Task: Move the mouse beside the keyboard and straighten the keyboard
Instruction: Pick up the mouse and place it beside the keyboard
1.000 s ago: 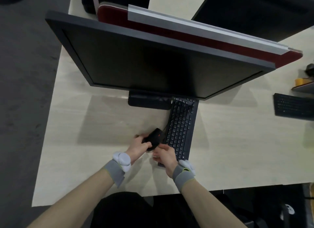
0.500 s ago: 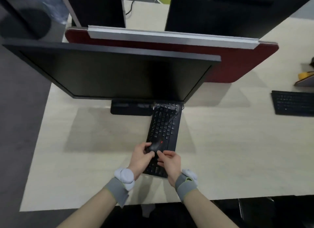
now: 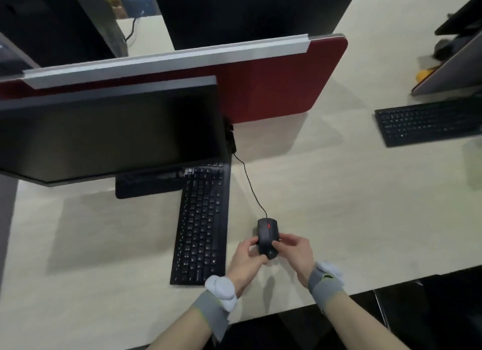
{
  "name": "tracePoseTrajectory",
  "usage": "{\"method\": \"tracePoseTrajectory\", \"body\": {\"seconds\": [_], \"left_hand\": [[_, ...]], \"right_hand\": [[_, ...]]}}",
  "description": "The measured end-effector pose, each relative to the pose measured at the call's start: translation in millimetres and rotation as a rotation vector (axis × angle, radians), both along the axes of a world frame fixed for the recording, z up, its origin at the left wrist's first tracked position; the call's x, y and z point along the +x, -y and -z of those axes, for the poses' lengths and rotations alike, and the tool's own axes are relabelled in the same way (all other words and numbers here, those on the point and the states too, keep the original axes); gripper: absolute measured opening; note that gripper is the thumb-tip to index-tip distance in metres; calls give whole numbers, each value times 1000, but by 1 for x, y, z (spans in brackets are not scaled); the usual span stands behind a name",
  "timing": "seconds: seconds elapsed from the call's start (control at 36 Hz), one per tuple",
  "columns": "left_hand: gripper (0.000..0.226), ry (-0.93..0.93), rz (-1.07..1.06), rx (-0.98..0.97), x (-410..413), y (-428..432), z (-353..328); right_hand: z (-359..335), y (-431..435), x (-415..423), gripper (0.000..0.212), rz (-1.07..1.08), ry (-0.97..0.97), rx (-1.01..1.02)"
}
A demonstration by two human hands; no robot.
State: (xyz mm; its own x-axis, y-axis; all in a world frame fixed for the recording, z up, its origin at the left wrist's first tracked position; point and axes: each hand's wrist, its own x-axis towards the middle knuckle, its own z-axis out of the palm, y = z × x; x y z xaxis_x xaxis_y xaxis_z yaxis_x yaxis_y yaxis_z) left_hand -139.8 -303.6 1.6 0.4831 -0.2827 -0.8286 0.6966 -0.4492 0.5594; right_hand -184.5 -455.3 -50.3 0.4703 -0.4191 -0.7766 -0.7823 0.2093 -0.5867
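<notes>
Head view
Mouse (image 3: 267, 236): a black wired mouse with a red wheel, set on the desk (image 3: 339, 206) just to the right of the keyboard, apart from it.
Left hand (image 3: 246, 258): fingers curled, the mouse's left side and rear are pinched.
Right hand (image 3: 297, 250): fingertips closed on the mouse's right side.
Keyboard (image 3: 200, 224): laid lengthwise, its far end tucked beneath the monitor (image 3: 109, 130).
Cable (image 3: 250, 185): run from the mouse up to the monitor's edge.
</notes>
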Motion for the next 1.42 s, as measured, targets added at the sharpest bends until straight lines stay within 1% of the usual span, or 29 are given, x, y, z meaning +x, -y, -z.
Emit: {"method": "tracePoseTrajectory", "body": {"seconds": [0.06, 0.17, 0.36, 0.47, 0.58, 0.72, 1.03, 1.14, 1.19, 1.28, 1.33, 1.42], "left_hand": [[72, -19, 4, -14, -1, 9, 0], [68, -12, 7, -27, -3, 29, 10], [70, 18, 88, -44, 2, 48, 22], [59, 16, 70, -53, 6, 55, 27], [64, -5, 31, -50, 9, 58, 31], [67, -24, 20, -41, 8, 61, 33], [67, -35, -7, -42, 8, 68, 37], [65, -21, 11, -44, 8, 66, 40], [60, 13, 8, -26, 9, 64, 41], [50, 136, -40, 56, 12, 56, 40], [46, 228, -94, 122, 18, 48, 35], [44, 393, -99, 310, 31, 31, 32]], "right_hand": [[0, 10, 1, 38, -14, -5, -23], [1, 29, 2, 37, -44, -5, -55], [10, 54, 7, 30, -60, -3, -101], [18, 62, 9, 28, -36, -2, -105], [21, 67, 8, 24, -19, 13, -71], [21, 71, 8, 19, -25, 17, -107], [19, 74, 8, 19, -12, 14, -147], [18, 73, 9, 23, -21, -9, -175], [15, 70, 10, 23, -19, 4, -238], [8, 61, 13, 20, -23, 30, -409], [3, 51, 17, 22, -25, 53, -443], [-3, 26, 26, 22, -87, 109, -443]]}}
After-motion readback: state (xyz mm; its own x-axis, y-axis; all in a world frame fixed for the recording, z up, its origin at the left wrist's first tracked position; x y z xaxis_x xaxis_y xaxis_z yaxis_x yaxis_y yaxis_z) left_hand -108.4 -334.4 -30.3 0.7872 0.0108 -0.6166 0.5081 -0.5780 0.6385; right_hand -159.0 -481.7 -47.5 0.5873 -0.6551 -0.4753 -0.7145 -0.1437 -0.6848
